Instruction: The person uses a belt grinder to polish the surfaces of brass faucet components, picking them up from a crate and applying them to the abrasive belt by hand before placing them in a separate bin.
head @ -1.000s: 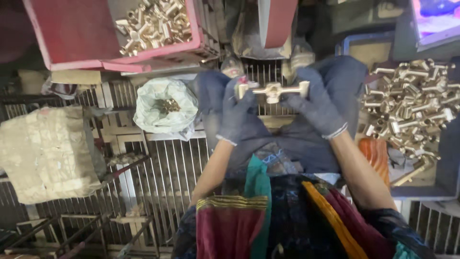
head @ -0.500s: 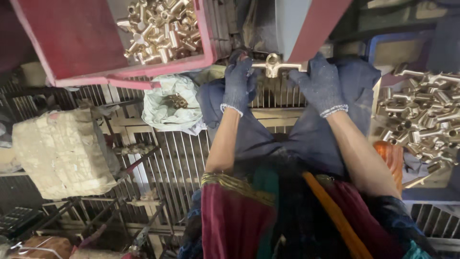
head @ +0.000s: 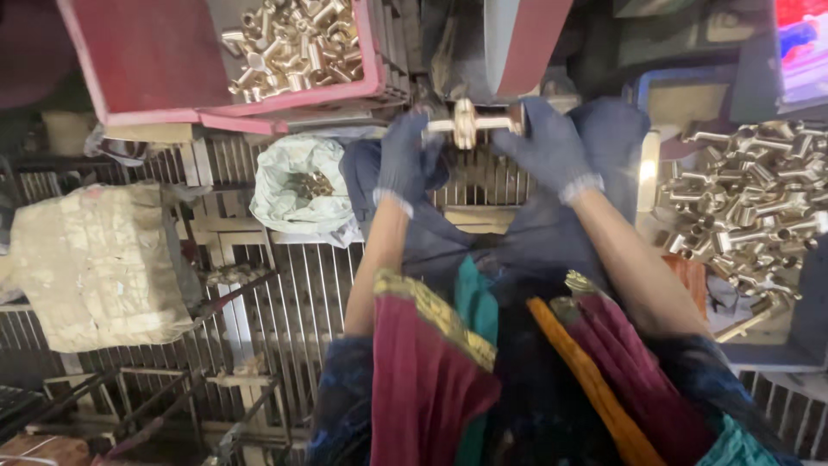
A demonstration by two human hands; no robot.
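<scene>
Both my hands wear dark blue gloves and hold one brass pipe fitting [head: 473, 123] between them, at the top middle of the view. My left hand [head: 405, 155] grips its left end, and my right hand [head: 545, 145] grips its right end. The fitting lies crosswise with a round flange at its middle, just below a grey and red machine part [head: 516, 41]. A dark blue cloth [head: 526, 229] lies under my forearms over my lap.
A red crate [head: 164, 69] with several brass fittings sits at the top left. A heap of brass fittings [head: 750, 207] fills a tray on the right. A white bag [head: 297, 185] with small brass pieces and a pale sack [head: 95, 263] rest on a metal grate [head: 285, 302].
My hands have carried the fitting upward, toward the machine part, and turned it so its flange faces me. The view has shifted down and left.
</scene>
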